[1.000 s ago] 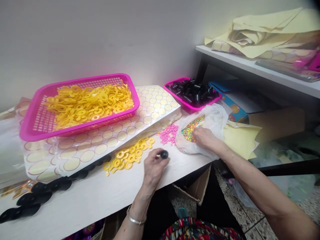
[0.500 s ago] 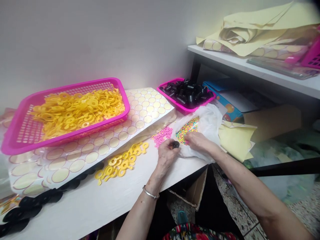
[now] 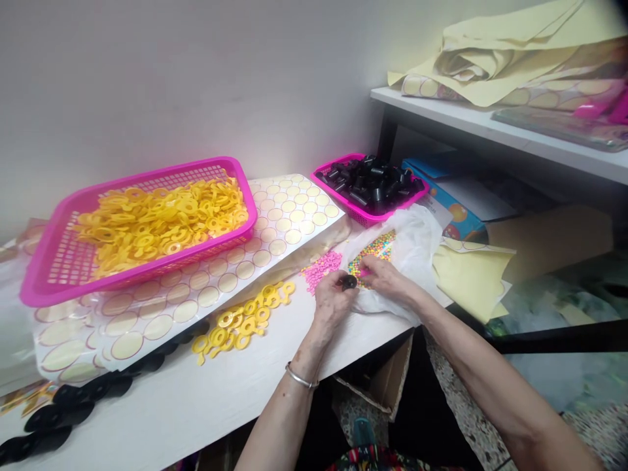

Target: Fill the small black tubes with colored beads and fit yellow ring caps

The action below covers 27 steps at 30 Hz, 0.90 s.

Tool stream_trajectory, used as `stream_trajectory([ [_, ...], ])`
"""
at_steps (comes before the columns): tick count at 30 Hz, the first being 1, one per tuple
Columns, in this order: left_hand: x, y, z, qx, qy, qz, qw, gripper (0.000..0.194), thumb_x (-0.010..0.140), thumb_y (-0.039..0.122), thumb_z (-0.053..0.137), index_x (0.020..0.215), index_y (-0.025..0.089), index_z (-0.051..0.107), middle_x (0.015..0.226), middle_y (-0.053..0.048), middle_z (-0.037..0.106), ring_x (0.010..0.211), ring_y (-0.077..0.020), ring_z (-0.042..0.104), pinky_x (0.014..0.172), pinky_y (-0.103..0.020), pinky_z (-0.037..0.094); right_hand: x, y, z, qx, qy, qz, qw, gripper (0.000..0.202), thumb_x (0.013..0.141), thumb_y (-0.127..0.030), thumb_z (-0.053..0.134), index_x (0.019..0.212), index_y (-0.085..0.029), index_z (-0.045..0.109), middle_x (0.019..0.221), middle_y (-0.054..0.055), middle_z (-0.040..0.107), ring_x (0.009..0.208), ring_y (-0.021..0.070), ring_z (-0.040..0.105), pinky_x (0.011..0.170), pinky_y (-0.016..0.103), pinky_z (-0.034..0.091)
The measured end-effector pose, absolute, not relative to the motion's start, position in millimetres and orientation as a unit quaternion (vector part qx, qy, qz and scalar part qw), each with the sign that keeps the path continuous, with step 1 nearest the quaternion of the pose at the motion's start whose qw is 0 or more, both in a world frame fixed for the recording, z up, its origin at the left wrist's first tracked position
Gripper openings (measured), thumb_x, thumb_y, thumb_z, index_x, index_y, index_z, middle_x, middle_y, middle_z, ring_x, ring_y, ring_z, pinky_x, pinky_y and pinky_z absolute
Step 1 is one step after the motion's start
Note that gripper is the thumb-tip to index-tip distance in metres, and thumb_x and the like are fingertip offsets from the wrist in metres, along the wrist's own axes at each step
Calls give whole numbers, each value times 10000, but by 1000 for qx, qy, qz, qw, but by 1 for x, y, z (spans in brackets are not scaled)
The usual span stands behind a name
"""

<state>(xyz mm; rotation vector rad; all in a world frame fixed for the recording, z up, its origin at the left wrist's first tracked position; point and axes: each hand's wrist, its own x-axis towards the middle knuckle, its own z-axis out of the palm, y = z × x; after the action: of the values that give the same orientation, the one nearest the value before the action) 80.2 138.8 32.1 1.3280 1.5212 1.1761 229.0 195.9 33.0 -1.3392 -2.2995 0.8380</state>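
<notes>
Left hand (image 3: 335, 297) curled firmly round black piece (image 3: 349, 282), dark round end showing, at near side of bag (image 3: 422, 229) on table (image 3: 275, 376). Right hand (image 3: 386, 278) just beside it, over beads (image 3: 380, 243), fingers bent; can't tell how far they're drawn in or if they hold anything. To do this well: probably best to keep left grip steady, both hands close, and right fingers low over bag so beads don't roll off. Avoid brushing pink bits (image 3: 324, 267) behind left hand, or they may mix in. Yellow rings (image 3: 240, 320) sit apart, left. Hard to make out: right fingertips; most of black piece, covered by left fingers, so hollow or solid unclear; some beads under right hand.
</notes>
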Motion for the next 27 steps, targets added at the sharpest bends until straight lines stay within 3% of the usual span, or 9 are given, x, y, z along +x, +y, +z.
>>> stream_trajectory([
  [3,83,145,26,537,593,454,391,219,551,142,590,760,165,652,647,19,604,590,-115,525,558,-218,403,239,190,34,-427,-739,433,289,97,715,-175,494,811,-170,485,715,-27,493,665,118,466,594,224,360],
  [6,90,151,20,565,601,435,362,239,560,159,598,790,166,662,678,-2,630,613,-132,545,569,-233,412,246,185,39,-390,-726,469,318,115,729,-176,498,842,-163,512,743,-17,514,709,129,491,642,241,388],
  [9,98,154,20,585,606,416,342,247,569,171,612,809,165,670,722,-19,654,650,-148,563,598,-249,426,249,183,49,-385,-805,343,292,131,776,-150,469,859,-163,569,818,20,550,796,152,494,722,274,380],
  [13,105,153,25,588,606,417,338,234,579,171,616,805,165,674,725,-15,659,658,-147,560,609,-247,428,244,177,70,-378,-907,104,154,233,780,-62,434,879,-149,625,852,86,566,850,201,455,734,314,346],
  [17,106,151,28,588,590,428,350,192,589,149,596,765,163,673,679,5,638,625,-127,535,586,-230,414,237,169,87,-348,-935,16,67,240,783,-55,435,864,-126,650,835,120,578,831,224,441,715,340,334],
  [20,104,149,27,563,586,454,365,206,576,156,627,777,158,672,692,2,634,620,-122,533,583,-230,417,241,170,81,-369,-920,45,124,240,790,-73,434,872,-146,647,832,100,577,831,216,450,714,329,349],
  [24,99,142,26,524,566,487,410,261,559,155,657,820,161,665,715,0,633,639,-122,544,591,-229,434,253,182,55,-400,-859,194,256,164,807,-164,468,832,-180,630,821,46,563,788,168,490,698,286,382],
  [27,91,134,28,494,556,504,439,285,539,133,666,823,159,657,723,3,623,646,-118,547,604,-228,443,257,190,38,-411,-833,258,265,125,790,-198,490,787,-173,613,744,16,538,720,147,499,663,268,387],
])
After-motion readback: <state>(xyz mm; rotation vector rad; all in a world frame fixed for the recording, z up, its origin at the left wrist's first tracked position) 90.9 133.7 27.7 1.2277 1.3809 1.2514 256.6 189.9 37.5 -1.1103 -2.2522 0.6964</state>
